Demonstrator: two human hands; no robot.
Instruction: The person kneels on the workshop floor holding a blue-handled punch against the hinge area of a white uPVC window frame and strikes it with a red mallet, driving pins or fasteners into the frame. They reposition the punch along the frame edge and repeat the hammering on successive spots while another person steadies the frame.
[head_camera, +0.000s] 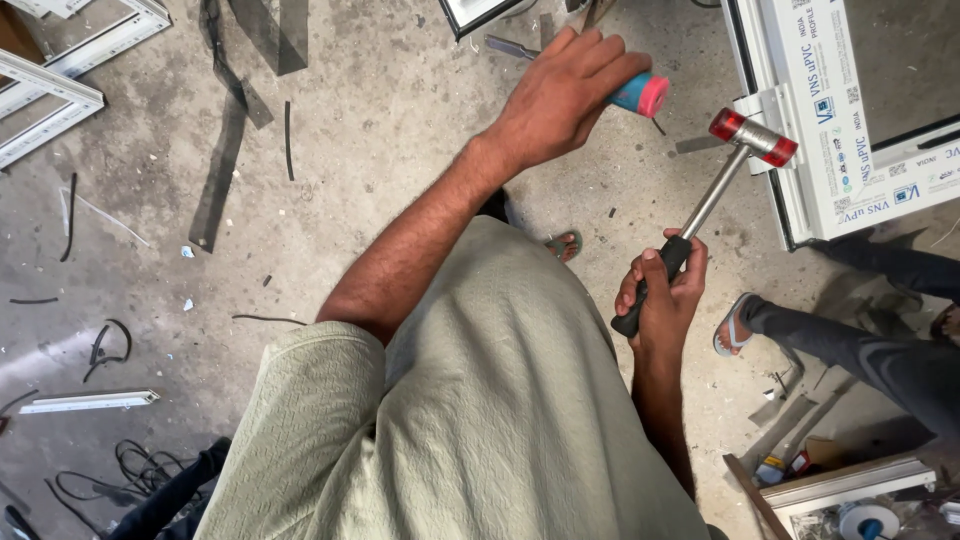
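My right hand (662, 292) grips the black handle of a mallet (752, 137) with a metal shaft and red-capped faces. Its head hovers beside the corner of a white window frame (815, 150) lying on the concrete floor. My left hand (565, 90) is raised over the floor, closed round a blue tool handle with a pink end (642, 95); the rest of that tool is hidden by my fingers. My light green shirt fills the lower middle of the view.
Another person's dark trouser legs and a sandalled foot (735, 326) lie at the right, close to the frame. Black rubber strips (225, 150) and white frame pieces (60, 80) litter the left floor. A white bar (90, 401) and cables (140, 465) sit lower left.
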